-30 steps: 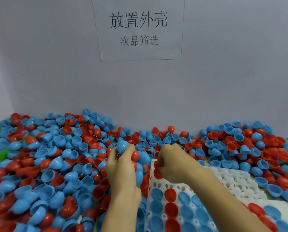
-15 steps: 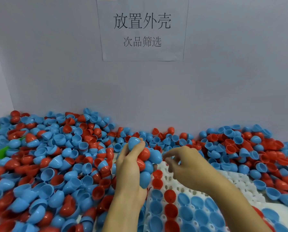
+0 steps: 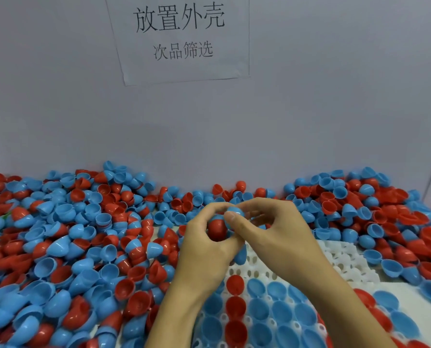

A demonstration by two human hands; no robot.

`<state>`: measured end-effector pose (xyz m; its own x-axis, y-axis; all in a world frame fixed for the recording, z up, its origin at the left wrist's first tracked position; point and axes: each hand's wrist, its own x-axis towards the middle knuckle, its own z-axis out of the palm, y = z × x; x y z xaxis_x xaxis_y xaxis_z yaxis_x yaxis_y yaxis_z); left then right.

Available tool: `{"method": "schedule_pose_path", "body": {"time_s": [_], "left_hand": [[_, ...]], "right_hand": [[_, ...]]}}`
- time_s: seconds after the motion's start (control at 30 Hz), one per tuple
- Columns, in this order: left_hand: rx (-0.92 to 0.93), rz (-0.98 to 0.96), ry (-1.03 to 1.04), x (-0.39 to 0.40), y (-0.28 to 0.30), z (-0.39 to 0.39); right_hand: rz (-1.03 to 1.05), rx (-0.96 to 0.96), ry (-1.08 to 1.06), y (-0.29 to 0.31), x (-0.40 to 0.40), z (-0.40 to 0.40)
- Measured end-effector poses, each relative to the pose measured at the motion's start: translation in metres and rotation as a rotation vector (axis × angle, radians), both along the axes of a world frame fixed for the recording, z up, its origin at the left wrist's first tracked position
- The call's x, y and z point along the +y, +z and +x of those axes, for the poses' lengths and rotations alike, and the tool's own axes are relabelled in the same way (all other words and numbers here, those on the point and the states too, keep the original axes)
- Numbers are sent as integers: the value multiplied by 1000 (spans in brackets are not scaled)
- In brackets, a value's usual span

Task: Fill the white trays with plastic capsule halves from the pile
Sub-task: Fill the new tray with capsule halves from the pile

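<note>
Two hands: left hand (image 3: pixel 204 249) cups glossy domed halves (image 3: pixel 217 229); right hand (image 3: pixel 267 229) pinches blue shell (image 3: pixel 235 212).

Loose pile of plastic capsule halves (image 3: pixel 79 247): glossy blue and red, mixed without order. White perforated plastic tray (image 3: pixel 344 257): plain white; its filled cells show one column of red plastic halves (image 3: pixel 235 285) beside several columns of blue plastic halves (image 3: pixel 282 312). Back wall (image 3: pixel 334 109): pale grey-lilac. White paper notice (image 3: pixel 181 38): black printed characters, two lines.
</note>
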<state>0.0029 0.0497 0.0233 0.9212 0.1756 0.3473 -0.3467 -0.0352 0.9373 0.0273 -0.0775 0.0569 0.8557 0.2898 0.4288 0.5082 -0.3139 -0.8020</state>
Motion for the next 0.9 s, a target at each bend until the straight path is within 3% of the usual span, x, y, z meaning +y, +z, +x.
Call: {"method": "schedule_pose_path", "body": {"time_s": [0.1, 0.27, 0.4, 0.53, 0.77, 0.9], "left_hand": [[-11, 40, -20, -3, -2, 0], [12, -52, 35, -2, -5, 1], [75, -140, 91, -3, -5, 3], [143, -216, 126, -2, -6, 6], [211, -409, 86, 6, -8, 10], [202, -432, 75, 11, -6, 7]], "right_hand": [[104, 95, 62, -2, -4, 3], [277, 260, 43, -6, -15, 13], [319, 256, -46, -7, -18, 17], [240, 155, -29, -2, -19, 13], [-109, 26, -13, 3, -16, 8], [-130, -6, 41, 8, -16, 3]]}}
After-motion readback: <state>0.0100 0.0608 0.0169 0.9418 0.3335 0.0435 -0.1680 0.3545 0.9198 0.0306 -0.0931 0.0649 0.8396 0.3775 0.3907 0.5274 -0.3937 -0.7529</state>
